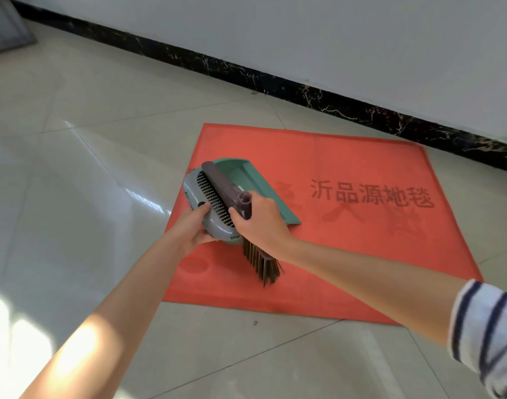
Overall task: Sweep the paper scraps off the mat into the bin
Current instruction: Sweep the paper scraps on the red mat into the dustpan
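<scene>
The right hand (261,223) has its fingers closed around the brown broom handle (226,188), right at the stubby end, with the bristles (261,263) hanging down below the wrist and touching the red mat (361,231). The left hand (193,228) grips the grey back of the dustpan (206,208), thumb on top, fingers curled underneath. The green pan lip (264,194) rests on the mat, pointing toward the printed characters (371,194).

Can't spot any paper scraps on the mat from this angle, and the bin isn't in the shot either.

Plenty of room: open tiled floor (88,168) to the left and in front of the mat. The mat's far corner sits close to the black skirting (333,102) along the wall. A striped sleeve (488,332) shows at the right edge.
</scene>
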`<state>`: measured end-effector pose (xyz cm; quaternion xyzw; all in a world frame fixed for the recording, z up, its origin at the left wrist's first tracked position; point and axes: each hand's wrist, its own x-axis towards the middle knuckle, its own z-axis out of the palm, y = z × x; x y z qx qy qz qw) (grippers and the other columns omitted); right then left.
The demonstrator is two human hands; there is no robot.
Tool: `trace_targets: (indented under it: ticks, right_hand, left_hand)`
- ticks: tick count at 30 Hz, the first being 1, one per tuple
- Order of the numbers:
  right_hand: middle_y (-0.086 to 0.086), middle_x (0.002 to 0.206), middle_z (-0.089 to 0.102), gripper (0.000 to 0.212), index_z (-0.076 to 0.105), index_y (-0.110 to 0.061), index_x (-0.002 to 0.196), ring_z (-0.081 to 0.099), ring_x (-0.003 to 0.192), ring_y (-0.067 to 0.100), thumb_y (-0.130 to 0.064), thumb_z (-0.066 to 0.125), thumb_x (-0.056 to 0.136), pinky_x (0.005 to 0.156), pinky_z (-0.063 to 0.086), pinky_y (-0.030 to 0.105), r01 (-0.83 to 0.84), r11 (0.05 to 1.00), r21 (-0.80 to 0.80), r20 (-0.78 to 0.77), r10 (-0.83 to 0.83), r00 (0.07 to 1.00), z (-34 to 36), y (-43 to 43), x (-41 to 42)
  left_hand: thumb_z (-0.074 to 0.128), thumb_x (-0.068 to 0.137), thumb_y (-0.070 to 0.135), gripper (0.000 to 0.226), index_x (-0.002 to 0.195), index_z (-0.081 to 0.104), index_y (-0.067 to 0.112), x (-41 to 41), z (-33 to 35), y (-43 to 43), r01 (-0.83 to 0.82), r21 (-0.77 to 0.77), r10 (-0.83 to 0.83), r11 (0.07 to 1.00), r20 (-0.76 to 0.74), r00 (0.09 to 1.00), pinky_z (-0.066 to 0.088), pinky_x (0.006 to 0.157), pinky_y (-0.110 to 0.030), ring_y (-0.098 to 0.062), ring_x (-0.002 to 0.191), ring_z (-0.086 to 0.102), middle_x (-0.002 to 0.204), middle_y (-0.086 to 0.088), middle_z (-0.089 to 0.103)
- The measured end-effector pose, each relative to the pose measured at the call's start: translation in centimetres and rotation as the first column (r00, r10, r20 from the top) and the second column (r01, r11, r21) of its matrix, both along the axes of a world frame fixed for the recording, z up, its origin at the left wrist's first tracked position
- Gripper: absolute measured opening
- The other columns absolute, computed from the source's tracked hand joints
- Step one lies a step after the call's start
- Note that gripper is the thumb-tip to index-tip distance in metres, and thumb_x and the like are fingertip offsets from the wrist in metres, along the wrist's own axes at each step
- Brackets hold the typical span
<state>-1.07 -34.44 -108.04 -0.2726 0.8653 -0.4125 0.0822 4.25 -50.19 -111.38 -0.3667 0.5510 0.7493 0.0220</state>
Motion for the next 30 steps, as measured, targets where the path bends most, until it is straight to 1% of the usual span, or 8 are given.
trace_targets:
  ticks: [3, 7, 11, 14, 17, 21, 26, 30]
  right_hand:
    - [-0.009, 0.072, 0.06, 0.014, 0.056, -0.019, 0.088, 0.057, 0.067, 0.01, -0.031, 0.064, 0.086, 0.057, 0.042, 0.022, -0.006, 1.0, -0.019, -0.005, 0.006, 1.0, 0.6, 0.2, 0.0]
    - [-0.019, 0.066, 0.053, 0.015, 0.051, -0.028, 0.082, 0.052, 0.06, -0.001, -0.03, 0.066, 0.085, 0.053, 0.032, 0.01, -0.009, 0.998, -0.054, -0.011, 0.009, 1.0, 1.7, 0.5, -0.1]
    - [-0.015, 0.06, 0.052, 0.024, 0.046, -0.032, 0.074, 0.051, 0.055, -0.003, -0.031, 0.067, 0.084, 0.051, 0.034, 0.012, 0.016, 0.998, -0.061, -0.003, -0.016, 1.0, 2.5, 1.1, -0.2]
    - [-0.015, 0.06, 0.052, 0.024, 0.047, -0.028, 0.072, 0.052, 0.057, -0.004, -0.028, 0.069, 0.083, 0.053, 0.035, 0.011, 0.028, 0.993, -0.116, -0.02, -0.031, 0.999, 3.5, 1.7, -0.5]
    - [-0.016, 0.061, 0.051, 0.022, 0.051, -0.022, 0.073, 0.05, 0.055, -0.005, -0.028, 0.071, 0.083, 0.053, 0.034, 0.01, 0.04, 0.99, -0.136, -0.065, -0.049, 0.997, 4.8, 2.9, -1.3]
    - [-0.006, 0.066, 0.06, 0.019, 0.061, -0.013, 0.078, 0.05, 0.055, -0.001, -0.028, 0.071, 0.083, 0.052, 0.036, 0.01, 0.122, 0.981, -0.148, -0.088, -0.136, 0.987, 5.8, 4.8, -3.3]
    - [0.004, 0.075, 0.067, 0.022, 0.065, -0.008, 0.085, 0.058, 0.063, 0.012, -0.029, 0.071, 0.083, 0.052, 0.039, 0.012, 0.269, 0.956, -0.115, -0.053, -0.276, 0.96, 5.5, 7.3, -5.3]
    - [0.001, 0.073, 0.066, 0.021, 0.065, -0.011, 0.082, 0.056, 0.062, 0.004, -0.031, 0.071, 0.084, 0.052, 0.038, 0.008, 0.27, 0.96, -0.078, -0.044, -0.274, 0.961, 5.1, 8.5, -5.3]
  left_hand:
    - [0.045, 0.104, 0.02, 0.021, 0.122, 0.055, 0.019, 0.0, -0.4, 0.1, -0.043, -0.017, 0.042, 0.999, -0.012, 0.999, 0.058, 0.069, -0.044, -0.023, 0.096, 0.068, 0.111, -0.005, 0.069]
    - [0.047, 0.103, 0.019, 0.026, 0.128, 0.053, 0.014, -0.1, -0.4, 0.3, -0.082, 0.0, 0.082, 0.997, -0.01, 0.997, 0.058, 0.071, -0.048, -0.024, 0.095, 0.068, 0.111, -0.007, 0.068]
    - [0.049, 0.102, 0.019, 0.03, 0.132, 0.051, 0.013, -0.2, -0.5, 0.2, -0.09, 0.008, 0.09, 0.996, 0.008, 0.996, 0.059, 0.07, -0.047, -0.024, 0.095, 0.068, 0.111, -0.007, 0.068]
    - [0.049, 0.102, 0.019, 0.03, 0.132, 0.051, 0.013, -0.2, -0.4, 0.2, -0.092, 0.012, 0.092, 0.996, 0.011, 0.996, 0.06, 0.067, -0.045, -0.024, 0.094, 0.068, 0.109, -0.006, 0.068]
    - [0.053, 0.1, 0.02, 0.03, 0.129, 0.053, 0.014, 0.0, -0.2, 0.1, -0.094, 0.016, 0.093, 0.995, 0.048, 0.994, 0.06, 0.073, -0.047, -0.025, 0.096, 0.068, 0.114, -0.009, 0.067]
    - [0.069, 0.088, 0.02, 0.032, 0.118, 0.06, 0.012, -0.1, 0.8, 0.5, -0.102, 0.014, 0.1, 0.995, 0.118, 0.988, 0.061, 0.068, -0.043, -0.024, 0.088, 0.068, 0.106, -0.01, 0.07]
    - [0.089, 0.064, 0.023, 0.061, 0.115, 0.058, 0.015, -1.8, 1.3, 2.4, -0.107, -0.127, 0.131, 0.986, 0.204, 0.97, 0.06, 0.054, -0.048, -0.029, 0.091, 0.067, 0.106, -0.007, 0.068]
    - [0.091, 0.057, 0.02, 0.061, 0.109, 0.06, 0.012, -1.7, 0.5, 2.7, -0.153, -0.279, 0.212, 0.948, 0.194, 0.958, 0.061, 0.061, -0.05, -0.028, 0.082, 0.07, 0.103, -0.009, 0.07]
